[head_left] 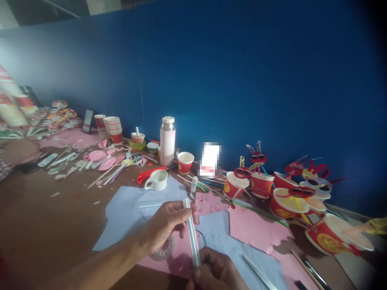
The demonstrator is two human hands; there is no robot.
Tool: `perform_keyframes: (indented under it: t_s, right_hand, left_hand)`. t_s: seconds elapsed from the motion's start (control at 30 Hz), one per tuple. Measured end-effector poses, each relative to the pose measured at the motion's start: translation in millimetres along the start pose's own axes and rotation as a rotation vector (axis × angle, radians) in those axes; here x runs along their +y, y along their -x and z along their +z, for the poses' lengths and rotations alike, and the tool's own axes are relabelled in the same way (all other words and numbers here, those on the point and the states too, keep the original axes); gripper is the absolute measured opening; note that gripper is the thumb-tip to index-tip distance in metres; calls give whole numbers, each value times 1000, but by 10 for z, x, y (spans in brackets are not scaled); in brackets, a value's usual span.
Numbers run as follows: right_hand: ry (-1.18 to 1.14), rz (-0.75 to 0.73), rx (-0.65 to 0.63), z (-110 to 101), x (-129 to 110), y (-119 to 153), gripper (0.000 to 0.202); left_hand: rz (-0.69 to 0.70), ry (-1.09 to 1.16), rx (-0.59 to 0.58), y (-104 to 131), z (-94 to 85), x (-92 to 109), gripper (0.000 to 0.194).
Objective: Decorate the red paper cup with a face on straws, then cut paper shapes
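Between my two hands slants a bundle of pale, glossy straws (191, 231). My left hand (165, 225) pinches its upper end between thumb and fingers. At the lower end, my right hand (216, 270) is closed around it, partly cut off by the bottom edge. A clear tape roll (163, 246) lies under my left forearm and wrist, on pink paper (178, 257). Similar pale straws (148, 204) rest on the blue paper (121, 213) to the left. Scissors (258, 272) lie to the right of my right hand.
Behind my hands stand a white cup with a handle (157, 180), a thermos (167, 141), a paper cup (185, 162) and a lit phone (210, 160). Decorated paper cups (288, 201) crowd the right. Paper scraps (102, 159) and another person's hand (19, 151) are on the left.
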State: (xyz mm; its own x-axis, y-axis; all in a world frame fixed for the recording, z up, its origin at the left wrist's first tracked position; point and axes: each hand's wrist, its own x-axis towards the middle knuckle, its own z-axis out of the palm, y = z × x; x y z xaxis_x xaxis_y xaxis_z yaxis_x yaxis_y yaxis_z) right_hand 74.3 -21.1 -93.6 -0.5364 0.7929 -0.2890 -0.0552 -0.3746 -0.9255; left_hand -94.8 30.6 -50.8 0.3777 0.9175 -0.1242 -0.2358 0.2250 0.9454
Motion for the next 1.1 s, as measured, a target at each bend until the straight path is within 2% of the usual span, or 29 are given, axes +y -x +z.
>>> perform_keyframes:
  t_s: [0.1,0.27,0.47,0.63,0.8,1.1]
  right_hand:
    - [2,-8,-3,20,-21,19,42]
    - [-80,-68,-102,58,-53,51,45]
    - [-77,-36,-117,40,-69,101,51]
    - [-23,-52,-27,45,-70,105,42]
    - [-6,-33,8,53,-59,83,36]
    - [-67,-6,-115,47,67,48,45]
  left_hand:
    - [-39,61,8,-8,1,-24,27]
    - [-94,83,109,-17,-32,-15,26]
    - [-107,98,134,-29,-67,12,26]
    - [-102,74,125,-32,-57,-4,23]
    - [-89,42,116,0,-19,-5,21]
    - [-71,-30,100,54,-18,7,22]
